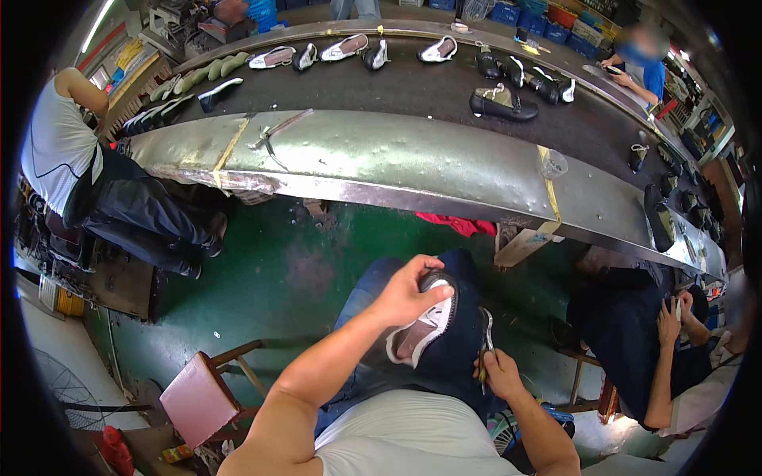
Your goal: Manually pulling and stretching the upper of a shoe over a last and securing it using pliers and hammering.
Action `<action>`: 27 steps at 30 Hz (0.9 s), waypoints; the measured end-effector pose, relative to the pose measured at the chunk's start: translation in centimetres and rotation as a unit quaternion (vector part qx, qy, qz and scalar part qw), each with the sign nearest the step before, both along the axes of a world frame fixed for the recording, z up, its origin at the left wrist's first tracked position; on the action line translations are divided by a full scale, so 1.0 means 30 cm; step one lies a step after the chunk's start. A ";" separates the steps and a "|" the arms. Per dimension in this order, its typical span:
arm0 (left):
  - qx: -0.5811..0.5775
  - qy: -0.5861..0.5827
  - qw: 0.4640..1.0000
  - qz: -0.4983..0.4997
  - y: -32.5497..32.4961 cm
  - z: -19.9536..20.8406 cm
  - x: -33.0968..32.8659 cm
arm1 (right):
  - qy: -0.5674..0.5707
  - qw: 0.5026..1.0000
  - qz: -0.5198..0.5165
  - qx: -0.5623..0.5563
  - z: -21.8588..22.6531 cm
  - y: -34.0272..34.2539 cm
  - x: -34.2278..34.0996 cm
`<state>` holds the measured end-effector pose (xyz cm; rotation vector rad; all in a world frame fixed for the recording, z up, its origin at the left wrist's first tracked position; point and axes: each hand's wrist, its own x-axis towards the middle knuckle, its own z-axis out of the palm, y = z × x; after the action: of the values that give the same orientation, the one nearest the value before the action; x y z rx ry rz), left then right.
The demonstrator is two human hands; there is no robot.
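Left hand (pixel 409 295): grasping white-and-brown shoe (pixel 427 324) at its dark end | Shoe location: over person's thighs (pixel 367 300), contact with them cannot be determined | Right hand (pixel 502 374): fingers closed round metal hand tool (pixel 488 341), apart from shoe | Ahead: metal-edged bench (pixel 357 159) bearing more shoes (pixel 502 101)

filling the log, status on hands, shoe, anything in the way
Left hand gripping white-and-brown shoe. Right hand holding metal tool, apart from shoe. Metal-topped bench ahead of both, not between.
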<state>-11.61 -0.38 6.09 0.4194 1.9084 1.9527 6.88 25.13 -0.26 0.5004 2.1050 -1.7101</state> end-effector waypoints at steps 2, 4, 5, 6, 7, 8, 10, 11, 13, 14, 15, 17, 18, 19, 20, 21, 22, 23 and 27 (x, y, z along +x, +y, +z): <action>-0.144 -0.063 0.988 -0.003 0.035 -0.119 -0.019 | 0.011 0.999 0.023 0.031 0.023 -0.008 0.002; -0.215 -0.057 0.968 -0.120 0.003 -0.292 0.021 | 0.018 0.997 0.048 0.065 0.048 -0.006 -0.003; -0.252 -0.066 0.952 -0.160 -0.003 -0.277 0.065 | 0.006 0.997 0.048 0.058 0.056 0.002 -0.001; -0.255 -0.018 0.958 -0.128 -0.032 -0.350 0.092 | -0.011 0.997 0.060 0.052 0.062 0.003 0.003; -0.258 0.024 0.961 -0.102 -0.061 -0.423 0.124 | 0.019 0.993 0.084 0.082 0.050 0.005 -0.007; -0.273 0.025 0.955 -0.114 -0.084 -0.395 0.110 | 0.038 0.988 0.105 0.109 0.054 0.007 -0.015; -0.336 0.039 0.935 -0.109 -0.099 -0.255 0.133 | 0.013 0.984 0.134 0.120 0.150 -0.033 -0.051; -0.379 0.073 0.919 -0.085 -0.084 -0.211 0.120 | 0.055 0.981 0.156 0.105 0.133 -0.033 -0.062; -0.411 0.126 0.900 -0.074 -0.064 -0.262 0.143 | 0.065 0.978 0.169 0.107 0.114 -0.048 -0.088; -0.440 0.198 0.874 -0.050 -0.054 -0.280 0.144 | 0.053 0.976 0.180 0.110 0.110 -0.058 -0.095; -0.440 0.194 0.875 -0.053 -0.049 -0.292 0.145 | 0.043 0.974 0.191 0.114 0.109 -0.068 -0.103; -0.365 0.096 0.926 0.013 -0.054 -0.305 0.153 | 0.005 0.969 0.211 0.130 0.094 -0.079 -0.110; -0.275 -0.017 0.959 0.062 -0.067 -0.330 0.154 | 0.007 0.963 0.222 0.155 0.063 -0.078 -0.115; -0.275 -0.017 0.959 0.062 -0.068 -0.330 0.176 | 0.009 0.956 0.233 0.179 0.057 -0.082 -0.118; -0.277 -0.004 0.958 0.076 -0.068 -0.327 0.206 | 0.014 0.953 0.243 0.182 0.062 -0.078 -0.116; -0.279 0.009 0.956 0.091 -0.066 -0.324 0.221 | 0.016 0.952 0.244 0.182 0.075 -0.067 -0.117; -0.304 0.062 0.947 0.085 -0.054 -0.271 0.226 | 0.002 0.953 0.263 0.152 0.115 -0.061 -0.124; -0.301 0.062 0.948 0.083 -0.052 -0.271 0.225 | -0.011 0.952 0.281 0.121 0.140 -0.055 -0.135; -0.361 0.211 0.907 0.050 -0.031 -0.254 0.227 | -0.114 0.953 0.276 0.044 0.169 -0.036 -0.205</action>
<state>-4.78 -1.31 -1.54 0.5496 2.7866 1.1048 0.72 24.04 4.81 0.1007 1.9197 -1.1860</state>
